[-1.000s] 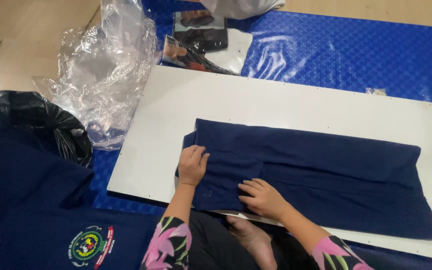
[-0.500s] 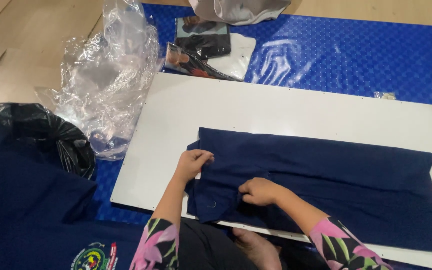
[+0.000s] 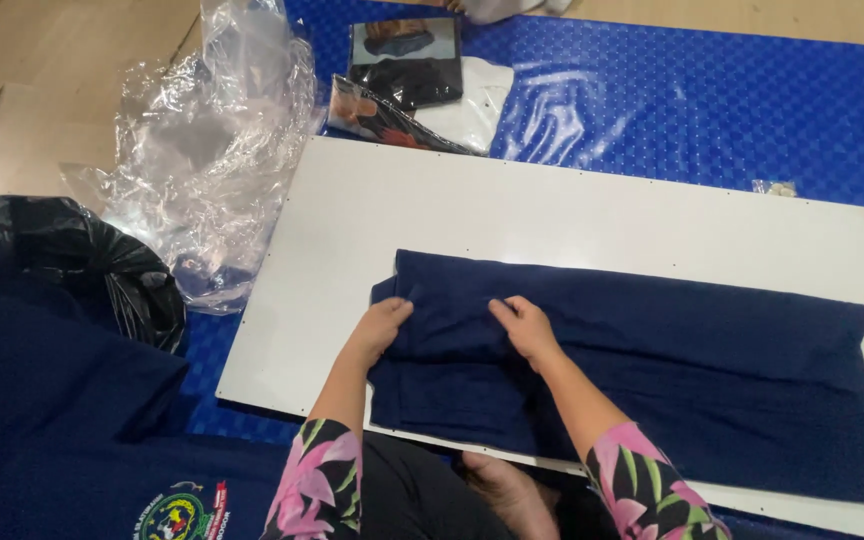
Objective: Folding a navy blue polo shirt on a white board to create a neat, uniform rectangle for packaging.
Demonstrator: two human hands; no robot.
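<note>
Nearest, at the bottom edge: flowered sleeves (image 3: 317, 480), and a dark blue shirt (image 3: 72, 440) with a round badge, lying low on the left.

A bit further: left hand (image 3: 384, 325) and right hand (image 3: 524, 322), both resting flat on the folded blue cloth (image 3: 652, 370). Left fingers curled over the cloth's left end, pinching a fold there. Right fingers bent down onto the cloth too, pressing or gripping a ridge; hard to tell which. Hands apart from each other, with a strip of cloth between them.

Cloth spread on the white board (image 3: 552, 210), its long side running left to right. Both hands at its left end, the left one nearer the very edge. Most of the cloth stretching away to the right of the hands, out toward the board's right end.

Left of the board: a black bag (image 3: 62, 255), then crumpled clear plastic (image 3: 202, 160).

Furthest off: the blue mat (image 3: 702, 100) under the board, and flat packets (image 3: 407, 75) lying on the mat just past the board's far edge.
</note>
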